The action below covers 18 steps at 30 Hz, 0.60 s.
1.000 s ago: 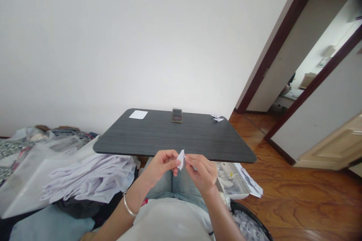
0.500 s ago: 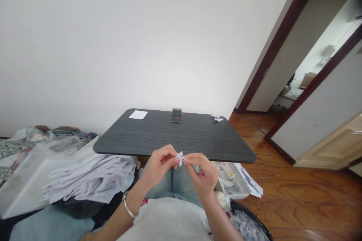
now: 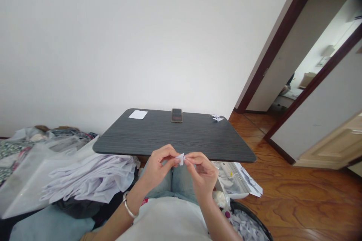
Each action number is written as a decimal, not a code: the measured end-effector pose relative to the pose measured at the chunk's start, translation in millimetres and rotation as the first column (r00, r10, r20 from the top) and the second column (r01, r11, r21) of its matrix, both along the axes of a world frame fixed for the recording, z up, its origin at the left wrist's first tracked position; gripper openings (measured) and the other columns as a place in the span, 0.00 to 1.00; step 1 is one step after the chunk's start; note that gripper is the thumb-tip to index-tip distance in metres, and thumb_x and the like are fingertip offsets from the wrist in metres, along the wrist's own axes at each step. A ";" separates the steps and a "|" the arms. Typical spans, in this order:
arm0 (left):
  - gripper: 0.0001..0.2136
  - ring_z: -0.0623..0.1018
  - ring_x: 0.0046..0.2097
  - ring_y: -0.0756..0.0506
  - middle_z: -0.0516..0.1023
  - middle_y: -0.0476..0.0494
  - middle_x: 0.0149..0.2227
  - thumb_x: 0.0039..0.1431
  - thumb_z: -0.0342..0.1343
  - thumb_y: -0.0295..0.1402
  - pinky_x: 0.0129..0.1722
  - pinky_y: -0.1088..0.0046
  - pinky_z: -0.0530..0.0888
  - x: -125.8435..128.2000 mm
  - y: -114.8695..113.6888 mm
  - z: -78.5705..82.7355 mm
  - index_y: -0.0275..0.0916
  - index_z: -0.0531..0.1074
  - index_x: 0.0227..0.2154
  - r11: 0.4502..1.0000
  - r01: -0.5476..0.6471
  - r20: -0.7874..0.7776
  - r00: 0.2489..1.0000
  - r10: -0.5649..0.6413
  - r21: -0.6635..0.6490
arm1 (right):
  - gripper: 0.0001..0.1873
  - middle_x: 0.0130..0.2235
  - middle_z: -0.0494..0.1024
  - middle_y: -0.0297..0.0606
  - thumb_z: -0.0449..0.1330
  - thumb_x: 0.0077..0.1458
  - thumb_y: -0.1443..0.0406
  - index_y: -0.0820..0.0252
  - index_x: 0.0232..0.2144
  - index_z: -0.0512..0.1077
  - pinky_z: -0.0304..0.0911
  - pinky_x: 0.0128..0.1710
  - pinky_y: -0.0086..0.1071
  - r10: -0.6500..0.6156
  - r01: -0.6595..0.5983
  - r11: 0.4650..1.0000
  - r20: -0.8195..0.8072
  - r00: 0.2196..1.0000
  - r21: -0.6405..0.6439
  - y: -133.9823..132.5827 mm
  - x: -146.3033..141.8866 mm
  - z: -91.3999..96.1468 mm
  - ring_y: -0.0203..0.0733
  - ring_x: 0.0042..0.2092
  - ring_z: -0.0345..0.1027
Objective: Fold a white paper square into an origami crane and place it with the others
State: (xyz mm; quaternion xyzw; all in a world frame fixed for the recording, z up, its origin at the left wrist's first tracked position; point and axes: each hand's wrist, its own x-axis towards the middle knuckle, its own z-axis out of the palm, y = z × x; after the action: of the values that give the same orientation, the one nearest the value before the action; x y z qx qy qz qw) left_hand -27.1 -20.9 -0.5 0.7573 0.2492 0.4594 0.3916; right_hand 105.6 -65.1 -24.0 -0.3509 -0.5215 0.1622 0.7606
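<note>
While scraps point(image 3: 248, 229) lie in the bin point(image 3: 255, 217), left hand point(image 3: 158, 167) and right hand point(image 3: 202, 175) pinch folded paper point(image 3: 180, 158).

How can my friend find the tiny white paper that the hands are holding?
Find the dark table by the white wall, then look just in front of its near edge, above the person's lap. There the left hand and right hand pinch a small folded paper between their fingertips. Unlike the flat sheet and the folded shapes lying at the table's far side, it is held up in the air.
</note>
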 end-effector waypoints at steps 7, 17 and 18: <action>0.06 0.70 0.28 0.51 0.70 0.48 0.25 0.55 0.55 0.31 0.29 0.77 0.66 1.4 -0.3 -2.3 0.36 0.74 0.25 0.999 0.000 0.030 1.000 -0.001 0.042 | 0.07 0.26 0.76 0.35 0.62 0.48 0.74 0.58 0.23 0.73 0.65 0.29 0.32 -0.021 0.022 1.000 -0.039 0.999 0.021 -0.3 -3.7 -3.0 0.39 0.30 0.70; 0.06 0.70 0.28 0.51 0.71 0.48 0.25 0.56 0.55 0.30 0.29 0.77 0.67 1.3 -1.4 -2.6 0.35 0.74 0.26 0.999 0.006 0.058 0.998 -0.008 0.047 | 0.08 0.25 0.78 0.32 0.64 0.46 0.72 0.58 0.30 0.71 0.67 0.27 0.29 -0.071 0.067 0.997 -0.178 0.981 -0.025 -2.8 -9.9 -3.2 0.37 0.27 0.72; 0.06 0.70 0.28 0.51 0.71 0.48 0.25 0.55 0.55 0.30 0.29 0.78 0.67 1.6 -1.6 -2.3 0.35 0.74 0.26 0.999 0.008 0.063 0.998 -0.011 0.045 | 0.08 0.25 0.78 0.32 0.64 0.46 0.71 0.58 0.30 0.70 0.67 0.27 0.29 -0.080 0.075 0.997 -0.186 0.979 -0.033 -3.3 -10.3 -3.0 0.37 0.27 0.72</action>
State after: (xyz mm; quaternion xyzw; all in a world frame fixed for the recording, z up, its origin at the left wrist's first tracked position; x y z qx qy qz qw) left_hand -25.6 -22.5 -2.9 0.7521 0.2230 0.4867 0.3844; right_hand 95.3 -68.5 -27.0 -0.3640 -0.4317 0.1716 0.8073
